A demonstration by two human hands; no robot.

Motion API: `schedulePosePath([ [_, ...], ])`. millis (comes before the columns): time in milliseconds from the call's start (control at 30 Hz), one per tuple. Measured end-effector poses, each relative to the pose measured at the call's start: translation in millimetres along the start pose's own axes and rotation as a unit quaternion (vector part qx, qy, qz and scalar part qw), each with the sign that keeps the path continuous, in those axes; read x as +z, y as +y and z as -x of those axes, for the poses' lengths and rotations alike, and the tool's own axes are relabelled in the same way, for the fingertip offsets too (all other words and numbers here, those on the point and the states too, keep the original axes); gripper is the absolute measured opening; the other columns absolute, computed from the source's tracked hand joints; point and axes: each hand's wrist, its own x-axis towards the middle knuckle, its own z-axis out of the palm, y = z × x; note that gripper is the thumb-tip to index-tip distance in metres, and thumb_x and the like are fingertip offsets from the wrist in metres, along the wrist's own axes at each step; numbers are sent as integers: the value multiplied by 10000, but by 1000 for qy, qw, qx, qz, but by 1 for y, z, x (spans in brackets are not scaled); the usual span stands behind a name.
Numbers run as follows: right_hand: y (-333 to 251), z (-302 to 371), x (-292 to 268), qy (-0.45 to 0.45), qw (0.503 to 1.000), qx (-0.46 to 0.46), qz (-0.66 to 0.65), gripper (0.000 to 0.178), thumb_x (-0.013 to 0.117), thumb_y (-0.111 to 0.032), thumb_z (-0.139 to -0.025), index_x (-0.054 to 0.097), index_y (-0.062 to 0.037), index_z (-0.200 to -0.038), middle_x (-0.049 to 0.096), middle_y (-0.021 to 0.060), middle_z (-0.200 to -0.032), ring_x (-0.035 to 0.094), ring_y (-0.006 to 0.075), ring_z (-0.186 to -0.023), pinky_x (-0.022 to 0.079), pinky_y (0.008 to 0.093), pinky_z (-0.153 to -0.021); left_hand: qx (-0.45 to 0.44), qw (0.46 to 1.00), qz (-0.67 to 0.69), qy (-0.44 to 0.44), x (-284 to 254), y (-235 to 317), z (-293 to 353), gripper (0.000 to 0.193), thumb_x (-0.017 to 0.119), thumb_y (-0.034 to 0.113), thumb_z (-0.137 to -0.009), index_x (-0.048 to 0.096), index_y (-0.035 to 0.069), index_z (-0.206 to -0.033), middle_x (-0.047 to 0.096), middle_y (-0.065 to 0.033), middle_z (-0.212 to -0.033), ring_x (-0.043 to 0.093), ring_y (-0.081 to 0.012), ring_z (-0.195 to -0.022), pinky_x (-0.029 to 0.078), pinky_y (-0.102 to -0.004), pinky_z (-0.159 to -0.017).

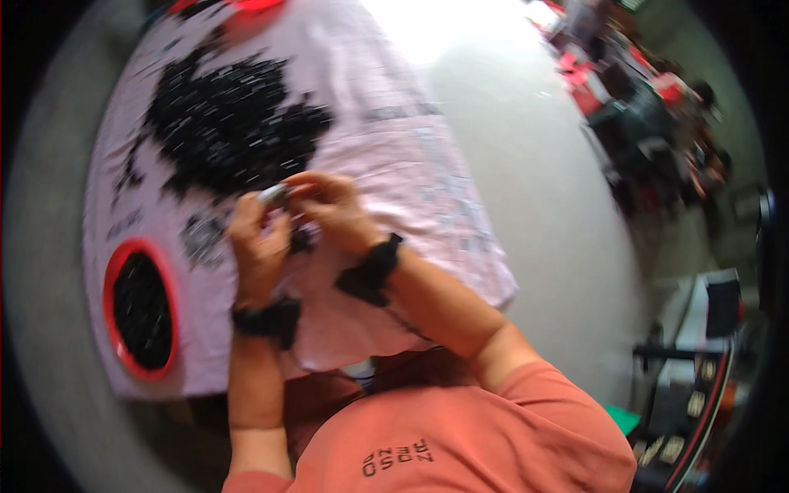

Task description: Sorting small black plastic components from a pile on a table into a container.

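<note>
My left hand (pixel 259 251) and my right hand (pixel 333 212) meet over the cloth-covered table, close to the near edge of a pile of small black pieces (pixel 238 123). A small whitish, silvery piece (pixel 273 194) shows at the fingertips of my left hand, its kind blurred. My right fingers are pinched together right beside it; what they hold, if anything, is hidden. Beneath the hands lie a few dark pieces (pixel 302 238). Left of my left hand sits a little heap of grey, shiny bits (pixel 203 238).
A red round basin (pixel 171 287) filled with black pieces stands at the table's left. Another red container (pixel 255 18) is at the far end. Pink patterned cloth (pixel 394 197) covers the table. Cluttered goods (pixel 641 115) and a rack (pixel 686 394) stand to the right.
</note>
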Motion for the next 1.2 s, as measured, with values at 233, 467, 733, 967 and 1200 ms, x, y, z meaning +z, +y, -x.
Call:
schedulePosePath([
  [233, -9, 2, 9, 24, 993, 18, -117, 270, 673, 54, -818, 680, 36, -1088, 734, 96, -895, 690, 117, -774, 577, 263, -696, -34, 999, 36, -12, 1, -1, 3, 225, 737, 8, -835, 680, 28, -1052, 578, -28, -839, 553, -134, -718, 473, -285, -676],
  [467, -6, 1, 10, 26, 998, -11, -57, 306, 664, 49, -805, 679, 35, -1110, 735, 98, -904, 688, 114, -796, 569, 252, -706, -27, 999, 19, -19, 0, 3, 1, 242, 739, 2, -813, 671, 12, -1046, 590, -34, -856, 571, -139, -736, 482, -288, -690],
  [733, -10, 3, 8, -62, 997, -24, 29, 418, 677, -89, -933, 584, -7, -1332, 682, 45, -921, 635, 85, -812, 539, 258, -717, 8, 1000, 7, 4, -4, 4, 0, 155, 654, 20, -886, 663, -22, -1035, 615, -115, -880, 626, -259, -756, 495, -349, -695],
  [967, -13, 5, 7, -92, 995, 18, -25, 398, 679, -100, -954, 558, 10, -1318, 673, 48, -953, 637, 107, -891, 545, 270, -767, 17, 999, -14, -25, -9, 2, 1, 224, 601, -26, -877, 672, -19, -1089, 647, -139, -949, 659, -297, -841, 513, -366, -754],
  [1200, -20, 6, 10, -89, 996, 11, 13, 307, 657, -85, -965, 613, 11, -1253, 699, 25, -977, 660, 87, -866, 556, 248, -747, 24, 1000, -2, -6, -4, -5, 2, 153, 656, 24, -868, 685, -20, -1013, 625, -138, -875, 633, -317, -769, 496, -389, -679],
])
